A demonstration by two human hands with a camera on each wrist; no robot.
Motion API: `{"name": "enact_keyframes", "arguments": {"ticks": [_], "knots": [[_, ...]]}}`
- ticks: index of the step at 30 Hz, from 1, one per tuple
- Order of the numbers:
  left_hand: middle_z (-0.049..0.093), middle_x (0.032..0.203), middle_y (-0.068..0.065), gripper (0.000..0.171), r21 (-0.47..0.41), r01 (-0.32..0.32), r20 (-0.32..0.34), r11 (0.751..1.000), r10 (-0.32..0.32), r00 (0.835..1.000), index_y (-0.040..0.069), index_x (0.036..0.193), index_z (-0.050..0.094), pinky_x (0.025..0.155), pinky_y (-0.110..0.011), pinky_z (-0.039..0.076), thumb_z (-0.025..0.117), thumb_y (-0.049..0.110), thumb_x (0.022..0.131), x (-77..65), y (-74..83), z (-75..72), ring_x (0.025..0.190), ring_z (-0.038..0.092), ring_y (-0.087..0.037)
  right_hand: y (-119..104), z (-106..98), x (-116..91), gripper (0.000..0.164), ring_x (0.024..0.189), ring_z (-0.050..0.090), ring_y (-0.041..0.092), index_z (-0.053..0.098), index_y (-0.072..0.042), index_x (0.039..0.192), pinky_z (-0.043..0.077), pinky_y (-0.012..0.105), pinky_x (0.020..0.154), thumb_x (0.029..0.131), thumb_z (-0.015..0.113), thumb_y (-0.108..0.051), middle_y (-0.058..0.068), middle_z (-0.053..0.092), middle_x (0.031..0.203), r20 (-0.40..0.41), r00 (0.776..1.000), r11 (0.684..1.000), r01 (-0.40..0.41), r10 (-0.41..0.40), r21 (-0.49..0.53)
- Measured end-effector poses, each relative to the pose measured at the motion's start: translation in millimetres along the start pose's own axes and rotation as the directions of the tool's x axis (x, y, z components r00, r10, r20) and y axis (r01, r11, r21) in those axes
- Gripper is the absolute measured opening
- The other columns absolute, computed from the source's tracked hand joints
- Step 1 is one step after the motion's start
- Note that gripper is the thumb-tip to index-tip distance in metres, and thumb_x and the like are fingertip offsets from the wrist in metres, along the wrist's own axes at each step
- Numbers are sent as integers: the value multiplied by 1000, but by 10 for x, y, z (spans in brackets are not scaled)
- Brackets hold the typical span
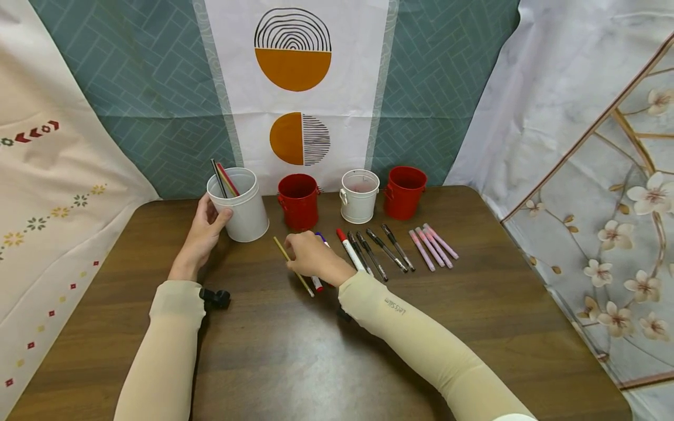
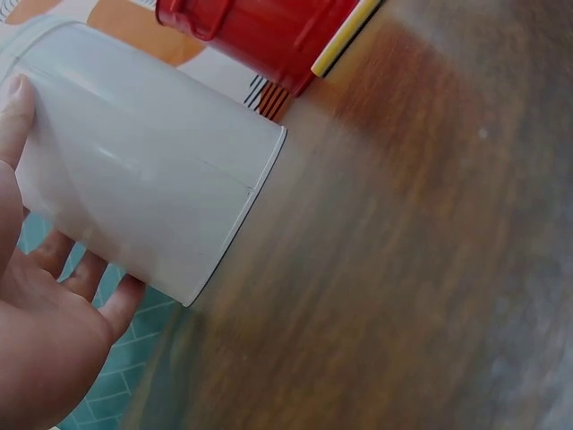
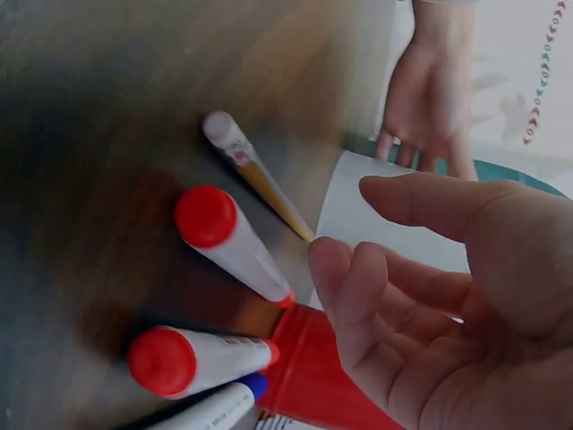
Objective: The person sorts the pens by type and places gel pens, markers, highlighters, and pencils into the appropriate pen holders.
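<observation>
My left hand (image 1: 199, 238) holds the large white bucket (image 1: 245, 217) at the table's left, thumb in front and fingers around its far side. A dark pencil (image 1: 217, 177) and a red one (image 1: 227, 178) lean inside it. My right hand (image 1: 316, 255) hovers at a yellow pencil (image 1: 280, 248) lying on the table. In the right wrist view, thumb and index finger stand apart, and the pencil (image 3: 267, 190) lies beyond the fingertips. White markers with red ends (image 3: 208, 218) and a blue-capped marker (image 3: 215, 410) lie beside it, partly hidden by my hand in the head view.
Along the back stand a red bucket (image 1: 298, 204), a small white bucket (image 1: 359, 199) and another red bucket (image 1: 404, 194). In front of them lie a red-capped marker (image 1: 350, 249), several black pens (image 1: 387, 249) and several pink pens (image 1: 433, 248). Fabric hangs behind the table (image 1: 274, 356).
</observation>
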State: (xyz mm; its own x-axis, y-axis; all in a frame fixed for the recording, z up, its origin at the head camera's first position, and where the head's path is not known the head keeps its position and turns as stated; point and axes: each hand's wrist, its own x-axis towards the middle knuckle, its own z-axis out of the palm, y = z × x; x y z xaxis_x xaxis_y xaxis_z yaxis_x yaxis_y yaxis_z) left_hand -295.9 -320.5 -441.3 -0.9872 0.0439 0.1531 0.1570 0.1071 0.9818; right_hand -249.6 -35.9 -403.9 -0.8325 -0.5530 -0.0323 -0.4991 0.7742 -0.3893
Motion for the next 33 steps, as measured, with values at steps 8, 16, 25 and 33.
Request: {"name": "enact_keyframes", "arguments": {"ticks": [8,16,25,33], "knots": [[18,173,-20,79,-6,-12,-7,1000,12,1000,23,172,7,132,-51,13,58,24,110,111,-225,-62,159,21,-29,-9,136,40,25,78,66,19,71,-5,107,54,30,69,90,83,-18,1,67,83,15,1000,995,-8,10,-100],[20,172,-22,79,-26,-22,-13,999,22,1000,22,172,9,131,-55,13,58,20,110,74,-164,-42,157,22,-30,-74,232,61,17,81,71,22,67,-8,97,58,33,68,89,81,-11,4,68,84,1,1000,990,-30,30,-137],[16,173,-25,81,-33,-21,5,999,21,1000,16,171,9,132,-56,10,60,20,109,-55,59,39,160,17,-35,-124,261,67,27,72,64,18,63,-10,80,54,28,64,85,89,-16,0,61,73,55,996,991,-57,64,-125],[13,175,-23,82,-31,-11,9,999,12,1000,16,171,7,131,-60,9,60,19,109,-34,45,22,162,11,-39,-26,170,49,15,47,65,6,71,-7,95,53,18,56,87,83,-10,-3,67,64,135,989,991,-80,65,111]]}}
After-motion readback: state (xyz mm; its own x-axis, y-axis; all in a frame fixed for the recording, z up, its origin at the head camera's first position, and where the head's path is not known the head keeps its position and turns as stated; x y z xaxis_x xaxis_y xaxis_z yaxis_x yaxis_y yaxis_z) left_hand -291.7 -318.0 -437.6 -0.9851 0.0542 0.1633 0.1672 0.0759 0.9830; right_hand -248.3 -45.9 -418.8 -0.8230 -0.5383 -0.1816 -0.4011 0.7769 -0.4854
